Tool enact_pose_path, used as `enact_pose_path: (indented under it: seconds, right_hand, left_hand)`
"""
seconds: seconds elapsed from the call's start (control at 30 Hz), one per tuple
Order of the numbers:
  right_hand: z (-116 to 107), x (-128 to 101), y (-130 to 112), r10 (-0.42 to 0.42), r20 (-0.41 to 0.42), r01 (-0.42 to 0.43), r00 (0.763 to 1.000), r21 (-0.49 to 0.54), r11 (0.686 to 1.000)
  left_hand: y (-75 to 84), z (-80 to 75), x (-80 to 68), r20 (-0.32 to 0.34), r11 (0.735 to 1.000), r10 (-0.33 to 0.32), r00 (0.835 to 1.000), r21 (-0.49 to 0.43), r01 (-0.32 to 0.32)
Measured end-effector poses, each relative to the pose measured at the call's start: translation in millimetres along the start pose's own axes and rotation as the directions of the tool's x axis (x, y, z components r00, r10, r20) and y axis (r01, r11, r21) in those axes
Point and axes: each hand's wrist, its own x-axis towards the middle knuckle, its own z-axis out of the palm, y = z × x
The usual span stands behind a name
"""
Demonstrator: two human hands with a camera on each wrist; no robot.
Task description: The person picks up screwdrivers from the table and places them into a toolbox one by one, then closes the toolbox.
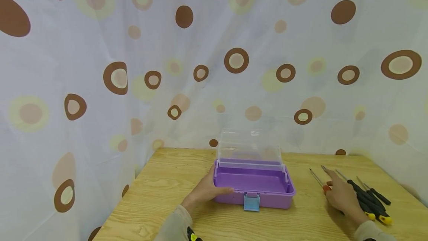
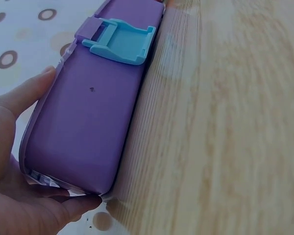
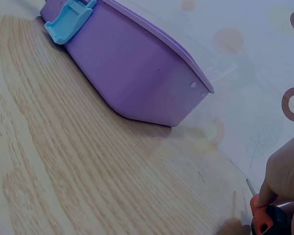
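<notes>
My left hand grips the left end of a purple plastic box, thumb over its front rim and fingers around the side. The box stands upright with its clear lid raised and its light-blue latch hanging down in front. In the left wrist view, the thumb lies along the rim. To the right of the box, my right hand holds a red-and-black screwdriver by its handle, index finger stretched forward. The palm hides most of that handle in the head view.
Several black-handled screwdrivers, some with yellow ends, lie side by side at the table's right. Behind the wooden table hangs a white curtain with brown and yellow circles, and it continues along the left side.
</notes>
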Motion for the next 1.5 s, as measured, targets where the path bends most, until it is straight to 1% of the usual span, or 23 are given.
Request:
enact_pose_path:
  seconds: [0.17,0.3,0.43,0.57,0.63,0.73,0.87,0.97,1.07,1.27,1.4,1.47,1.5]
  right_hand:
    - [-3.6,4.0,1.7,0.036,0.054,-0.039,0.998,0.046,0.998]
    - [-5.2,5.8,4.7,0.067,0.079,-0.076,0.995,0.116,0.990]
    - [-8.5,8.2,5.9,0.120,0.138,-0.146,0.983,0.195,0.970]
    - [-15.2,9.9,4.2,0.140,0.195,-0.182,0.971,0.216,0.959]
    - [-19.3,9.6,2.5,0.132,0.208,-0.178,0.969,0.221,0.959]
    - [-24.1,8.5,-0.1,0.107,0.223,-0.167,0.969,0.271,0.948]
    - [-29.4,7.6,-4.2,0.083,0.233,-0.167,0.969,0.366,0.916]
    - [-33.9,6.9,-7.5,0.067,0.227,-0.154,0.972,0.389,0.908]
    - [-38.0,6.0,-9.9,0.039,0.217,-0.125,0.975,0.397,0.909]
    - [-42.8,5.6,-15.5,-0.019,0.214,-0.091,0.977,0.493,0.865]
    - [-43.7,4.6,-20.3,-0.058,0.208,-0.056,0.976,0.502,0.863]
    - [-44.1,4.4,-23.0,-0.074,0.208,-0.045,0.975,0.513,0.857]
    - [-44.4,4.5,-24.5,-0.075,0.211,-0.049,0.975,0.525,0.849]
  left_hand:
    - [0.9,-0.3,1.0,0.010,1.000,0.009,1.000,-0.015,-0.009]
    - [2.1,-0.1,1.2,0.011,1.000,0.005,1.000,-0.011,-0.004]
    - [2.6,0.5,1.1,0.010,1.000,0.012,1.000,-0.026,-0.012]
    - [3.0,1.3,0.3,0.011,0.999,0.014,1.000,-0.043,-0.013]
    - [2.8,1.5,-0.1,0.008,0.999,0.010,1.000,-0.045,-0.010]
    - [2.7,1.6,-0.5,0.005,0.999,-0.002,1.000,-0.050,0.002]
    - [2.8,1.4,-0.6,0.000,0.998,-0.009,1.000,-0.056,0.009]
    - [2.2,1.2,-0.1,0.002,0.999,0.003,1.000,-0.047,-0.003]
    - [1.1,0.6,0.5,0.007,0.999,0.022,1.000,-0.030,-0.022]
    - [-0.7,-0.4,1.5,0.009,1.000,0.026,1.000,-0.011,-0.026]
    - [-0.4,-0.2,0.9,0.002,1.000,0.014,1.000,-0.011,-0.014]
    - [-0.3,-0.4,1.0,0.005,1.000,0.017,1.000,-0.013,-0.017]
    - [-0.3,-0.5,1.0,0.007,1.000,0.016,1.000,-0.013,-0.016]
